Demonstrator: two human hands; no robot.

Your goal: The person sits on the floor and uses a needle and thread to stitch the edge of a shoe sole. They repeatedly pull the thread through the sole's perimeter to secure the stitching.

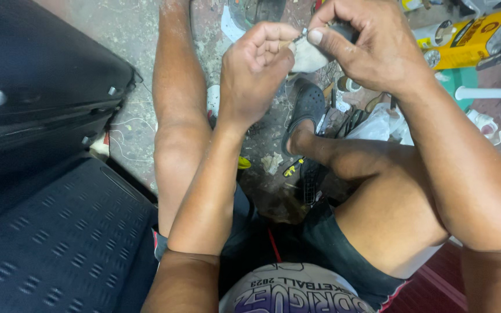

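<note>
Grip: left hand (pixel 256 69) clenched, fingertips pinching a small metal piece (pixel 301 33) at the far centre; right hand (pixel 366 43) pinches the same piece from the right, thumb and forefinger closed on it (piece too small to identify). Both hands held above the concrete floor (pixel 117 29). Black suitcase (pixel 42 116) at left. Yellow box (pixel 476 37) far right. Black sandal (pixel 307 107) below the hands.

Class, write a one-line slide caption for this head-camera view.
Seated beside a dark suitcase, a person's left hand and right hand pinch a small metal piece above a cluttered concrete floor.
</note>
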